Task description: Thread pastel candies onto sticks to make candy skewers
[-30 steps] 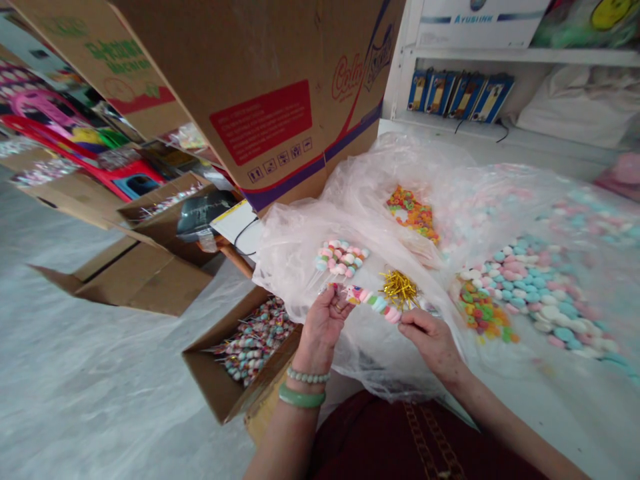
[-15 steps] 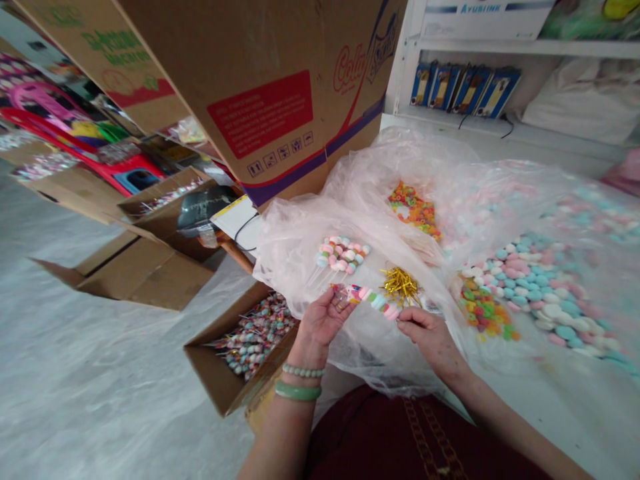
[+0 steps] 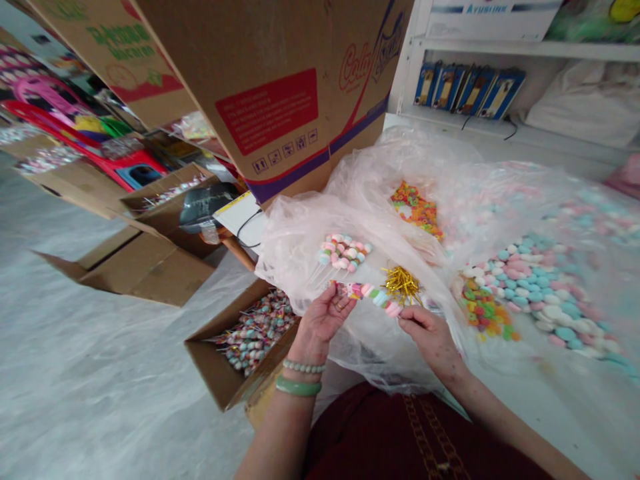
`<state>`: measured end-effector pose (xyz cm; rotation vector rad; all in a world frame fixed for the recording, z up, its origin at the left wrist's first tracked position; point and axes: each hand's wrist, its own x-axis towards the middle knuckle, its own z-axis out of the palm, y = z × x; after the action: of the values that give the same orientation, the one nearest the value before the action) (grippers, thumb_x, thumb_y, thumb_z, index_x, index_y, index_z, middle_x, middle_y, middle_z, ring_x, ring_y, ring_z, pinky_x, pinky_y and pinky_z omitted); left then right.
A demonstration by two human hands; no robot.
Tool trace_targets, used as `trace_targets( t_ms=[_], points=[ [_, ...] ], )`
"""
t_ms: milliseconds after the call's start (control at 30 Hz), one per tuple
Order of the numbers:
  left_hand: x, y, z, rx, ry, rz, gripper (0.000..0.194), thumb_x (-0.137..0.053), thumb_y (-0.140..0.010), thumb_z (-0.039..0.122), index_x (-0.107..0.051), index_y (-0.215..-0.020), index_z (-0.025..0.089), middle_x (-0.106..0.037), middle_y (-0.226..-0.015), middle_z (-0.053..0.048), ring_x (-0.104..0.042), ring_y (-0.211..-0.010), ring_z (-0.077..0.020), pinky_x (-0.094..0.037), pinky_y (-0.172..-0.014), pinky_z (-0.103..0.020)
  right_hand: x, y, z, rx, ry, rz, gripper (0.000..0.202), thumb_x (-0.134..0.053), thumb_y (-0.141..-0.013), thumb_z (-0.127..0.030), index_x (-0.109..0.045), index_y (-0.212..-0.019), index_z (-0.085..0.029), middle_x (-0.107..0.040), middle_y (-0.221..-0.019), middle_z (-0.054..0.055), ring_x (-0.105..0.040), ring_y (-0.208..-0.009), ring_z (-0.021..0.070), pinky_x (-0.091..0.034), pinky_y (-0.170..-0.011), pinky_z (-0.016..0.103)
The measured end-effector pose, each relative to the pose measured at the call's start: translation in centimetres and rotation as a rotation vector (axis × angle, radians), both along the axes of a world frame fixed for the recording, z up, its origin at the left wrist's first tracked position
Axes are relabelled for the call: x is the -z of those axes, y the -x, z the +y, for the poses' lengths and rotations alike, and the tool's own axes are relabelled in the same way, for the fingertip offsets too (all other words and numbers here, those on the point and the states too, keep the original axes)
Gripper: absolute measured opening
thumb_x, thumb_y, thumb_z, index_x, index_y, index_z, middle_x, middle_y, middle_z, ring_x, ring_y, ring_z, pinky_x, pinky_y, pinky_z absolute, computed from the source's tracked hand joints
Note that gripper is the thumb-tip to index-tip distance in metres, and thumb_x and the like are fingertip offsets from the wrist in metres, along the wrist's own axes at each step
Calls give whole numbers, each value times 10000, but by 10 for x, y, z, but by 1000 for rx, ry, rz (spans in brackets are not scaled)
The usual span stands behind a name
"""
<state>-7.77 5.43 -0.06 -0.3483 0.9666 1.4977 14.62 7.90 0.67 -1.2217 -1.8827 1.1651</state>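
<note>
My left hand (image 3: 323, 317) is pinching the printed end of a pastel, candy-beaded skewer (image 3: 381, 299); my right hand (image 3: 434, 339) is gripping its pink end, apparently steadying it above translucent plastic sheeting (image 3: 363, 337).

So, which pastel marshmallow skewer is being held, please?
The skewer between left hand and right hand; others lie on cloudy plastic or in an open cardboard box.

My one view looks from the wearer's head, facing forward and steeply down over the counter (image 3: 545, 400), close above the hands (image 3: 380, 317), shelves (image 3: 480, 47) farther off.
</note>
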Motion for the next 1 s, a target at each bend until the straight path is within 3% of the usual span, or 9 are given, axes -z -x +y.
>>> trace_targets(
  t_ms=[167, 467, 600, 733, 867, 1000],
  points=[
    [-3, -4, 2, 40, -20, -4, 211, -486, -911, 178, -603, -744, 124, -662, -613, -45, -648, -529, -151, -584, -629, -344, 7, -2, -4, -37, -313, -133, 147, -500, -859, -201, -591, -744, -202, -591, -728, 15, -553, -708, 164, -390, -662, 271],
    [-4, -21, 11, -154, -133, 206, 128, -550, -871, 146, -616, -762, 131, -679, -688, -32, -650, -601, -129, -552, -656, -274, 7, -7, -12, -99, -679, -383, 229, -451, -904, -143, -625, -768, -203, -577, -724, 50, -525, -692, 177, -345, -635, 289],
    [0, -25, 10, -107, -198, 284, 42, -625, -816, 158, -626, -782, 133, -691, -731, -31, -661, -642, -137, -549, -662, -272, 7, -8, -10, -107, -624, -336, 215, -456, -909, -155, -627, -785, -199, -588, -742, 48, -537, -700, 168, -359, -644, 278],
    [1, -31, 7, 24, -261, 343, 100, -668, -787, 217, -634, -793, 123, -696, -731, -46, -654, -618, -140, -544, -619, -259, 11, -6, -5, -101, -428, -200, 174, -478, -897, -184, -612, -786, -193, -589, -741, 30, -552, -715, 160, -383, -664, 266],
    [-2, -33, 5, 151, -255, 268, 232, -628, -825, 342, -638, -833, 111, -698, -745, -78, -667, -654, -172, -561, -671, -319, 17, -6, 0, -61, -187, -79, 128, -538, -844, -203, -593, -728, -193, -584, -709, 0, -547, -694, 147, -389, -652, 253],
    [-3, -35, 7, 166, -232, 213, 182, -637, -821, 290, -645, -893, 122, -700, -830, -75, -672, -726, -170, -560, -704, -317, 20, -7, 1, -62, -140, -69, 126, -536, -830, -229, -612, -735, -195, -598, -741, 9, -557, -734, 162, -385, -690, 274]
  ],
)
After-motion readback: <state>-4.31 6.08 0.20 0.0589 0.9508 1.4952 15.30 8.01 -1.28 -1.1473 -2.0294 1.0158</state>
